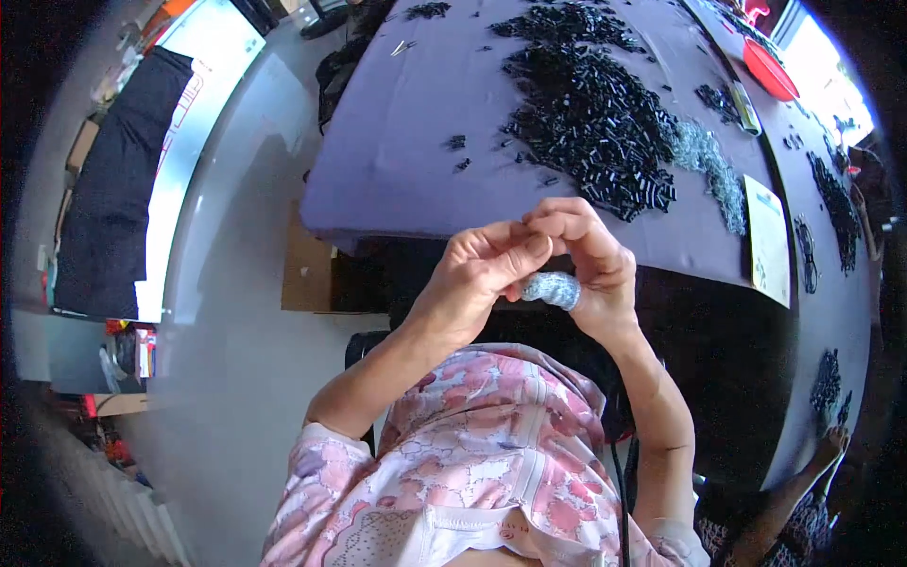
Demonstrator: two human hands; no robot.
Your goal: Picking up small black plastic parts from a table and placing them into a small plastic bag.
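My left hand [484, 269] and my right hand [595, 260] meet just off the near edge of the purple-covered table [397, 180]. The thumb and fingers of each are pinched together at the tips. Whatever is between them is too small or too hidden to make out. A silvery-blue wrap [552, 290] covers my right thumb. On the cloth beyond my hands lies a big heap of small black tube-shaped pieces [600, 118]. Right of this heap is a smaller pile of clear, greyish small pieces [709, 165].
A printed sheet [767, 241] hangs over the table edge on the right. Farther right, another table holds a red basin [770, 69], black pieces [833, 213] and eyeglasses [807, 253]. Another person's hand [833, 442] is at lower right. A cardboard box [307, 274] stands below the table.
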